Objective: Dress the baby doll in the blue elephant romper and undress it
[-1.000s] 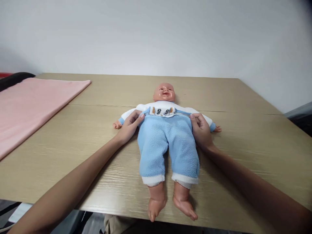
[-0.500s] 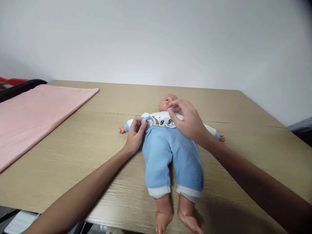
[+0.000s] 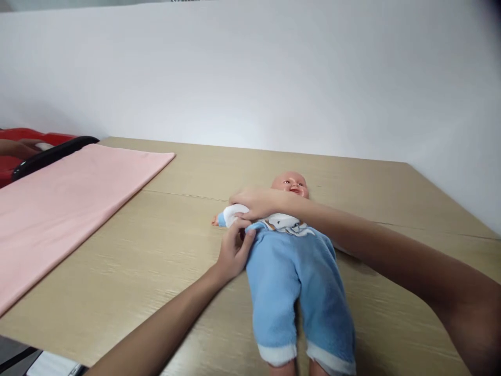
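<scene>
A baby doll (image 3: 291,184) lies on its back on the wooden table (image 3: 164,245), dressed in a white top and fluffy blue trousers (image 3: 291,282). My left hand (image 3: 235,248) pinches the blue fabric at the doll's left side, by the waistband. My right hand (image 3: 254,202) reaches across the doll's chest and closes on its white sleeve (image 3: 234,213) near the shoulder. The doll's small hand sticks out beyond the blue cuff. Its feet are cut off by the bottom edge of the view.
A pink cloth (image 3: 62,209) is spread flat over the table's left part. Behind it stands a black and red chair (image 3: 43,149). A white wall runs along the far edge of the table.
My right hand has crossed from the doll's chest to its far sleeve and closed on it. My left hand stays at the waistband. The view has tilted up and shifted left.
</scene>
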The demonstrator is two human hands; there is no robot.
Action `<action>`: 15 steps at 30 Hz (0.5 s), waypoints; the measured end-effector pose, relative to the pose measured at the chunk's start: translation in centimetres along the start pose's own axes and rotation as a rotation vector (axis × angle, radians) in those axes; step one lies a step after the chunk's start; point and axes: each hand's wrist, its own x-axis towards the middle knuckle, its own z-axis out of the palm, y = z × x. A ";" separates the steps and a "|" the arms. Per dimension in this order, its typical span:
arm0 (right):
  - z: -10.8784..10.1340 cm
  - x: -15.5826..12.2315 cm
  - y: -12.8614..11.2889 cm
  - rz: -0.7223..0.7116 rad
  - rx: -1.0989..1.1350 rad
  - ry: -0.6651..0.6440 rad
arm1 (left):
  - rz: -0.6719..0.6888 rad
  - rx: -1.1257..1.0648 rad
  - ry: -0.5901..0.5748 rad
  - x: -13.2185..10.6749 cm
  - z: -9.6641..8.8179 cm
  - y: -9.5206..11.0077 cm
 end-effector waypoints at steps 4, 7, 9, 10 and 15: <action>-1.3 -4.1 -0.1 -0.058 0.237 0.183 | 0.118 0.092 0.001 -1.0 -0.5 -0.6; -0.8 -6.5 0.2 -0.092 0.410 0.249 | 0.145 0.124 0.046 -1.8 -0.5 -1.4; 0.4 -7.4 0.6 -0.087 0.460 0.268 | 0.173 0.116 0.181 -2.1 -0.1 -1.7; 1.0 -7.7 0.8 -0.085 0.480 0.270 | 0.189 0.100 0.258 -2.1 0.1 -1.7; 3.1 -8.1 1.0 -0.077 0.537 0.252 | 0.040 -0.154 0.275 -0.6 0.8 1.0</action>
